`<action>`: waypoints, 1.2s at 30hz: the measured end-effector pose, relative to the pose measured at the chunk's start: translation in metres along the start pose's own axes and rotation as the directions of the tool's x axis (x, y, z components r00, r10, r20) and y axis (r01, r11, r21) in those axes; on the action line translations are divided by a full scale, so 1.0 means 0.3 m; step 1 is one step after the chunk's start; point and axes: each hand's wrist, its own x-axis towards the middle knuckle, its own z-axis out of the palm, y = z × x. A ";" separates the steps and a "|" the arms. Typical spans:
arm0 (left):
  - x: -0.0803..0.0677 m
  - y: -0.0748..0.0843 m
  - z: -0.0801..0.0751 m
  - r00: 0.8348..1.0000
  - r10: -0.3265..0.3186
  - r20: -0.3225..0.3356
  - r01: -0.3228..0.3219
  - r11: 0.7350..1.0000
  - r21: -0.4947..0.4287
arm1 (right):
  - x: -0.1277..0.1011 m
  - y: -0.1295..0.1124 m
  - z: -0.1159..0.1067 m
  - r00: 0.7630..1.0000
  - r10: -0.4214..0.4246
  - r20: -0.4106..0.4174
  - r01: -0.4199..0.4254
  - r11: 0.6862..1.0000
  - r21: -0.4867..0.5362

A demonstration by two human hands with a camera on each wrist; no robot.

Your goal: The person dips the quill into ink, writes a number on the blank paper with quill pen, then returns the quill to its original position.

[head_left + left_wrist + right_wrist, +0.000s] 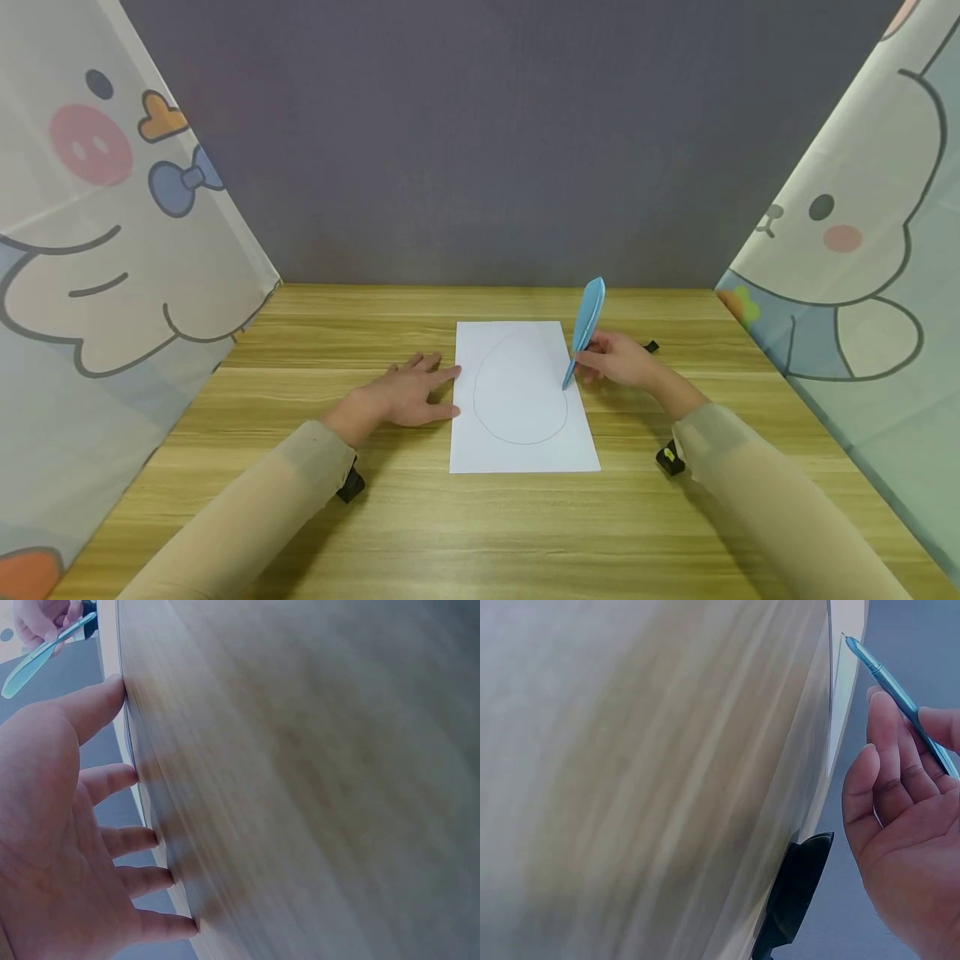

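The pen (587,329) is light blue, with a broad flat top shaped like a feather and a thin barrel that narrows to a point. The right hand (618,362) is the grip on it, pinching the barrel between thumb and fingers; the feathered end rises up and away from the grip, while the tip comes down just in front of the grip onto the sheet of paper (522,398). The tip meets the right side of a thin oval outline (520,387) drawn on the sheet. In the right wrist view the pen (900,694) looks teal and slim, crossing the fingertips (889,739).

The left hand (408,393) lies flat and released on the tabletop (315,400), fingers spread, its fingertips touching the left edge of the paper, well apart from the pen grip.

A small black object (651,346) beyond the right hand is mostly hidden by it. Both wrist views show the tabletop as a blur, and the oval cannot be made out there. The sleeves are cut off by the lower frame edge.
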 end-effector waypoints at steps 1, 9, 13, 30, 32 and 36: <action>0.000 0.000 0.000 1.000 0.000 0.002 0.000 1.000 0.001 | 0.003 -0.001 0.000 1.000 0.006 -0.004 -0.006 1.000 0.001; 0.005 -0.005 -0.001 1.000 0.003 -0.009 -0.003 1.000 0.003 | 0.021 -0.008 0.000 0.999 0.024 -0.022 -0.023 1.000 0.021; 0.007 -0.006 0.001 1.000 0.007 -0.013 -0.007 1.000 -0.003 | 0.025 -0.016 0.002 0.999 0.029 -0.026 -0.028 0.998 0.048; 0.008 -0.007 0.004 1.000 0.008 -0.012 -0.008 1.000 -0.002 | 0.068 -0.023 0.026 0.997 0.046 -0.054 -0.044 0.998 0.038; 0.007 -0.006 0.004 1.000 0.007 -0.012 -0.007 1.000 -0.005 | 0.075 -0.024 0.029 0.997 0.043 -0.058 -0.041 0.999 0.035; 0.005 -0.006 0.005 1.000 0.008 -0.011 -0.008 1.000 -0.004 | 0.085 -0.032 0.038 0.997 0.038 -0.067 -0.036 0.999 0.028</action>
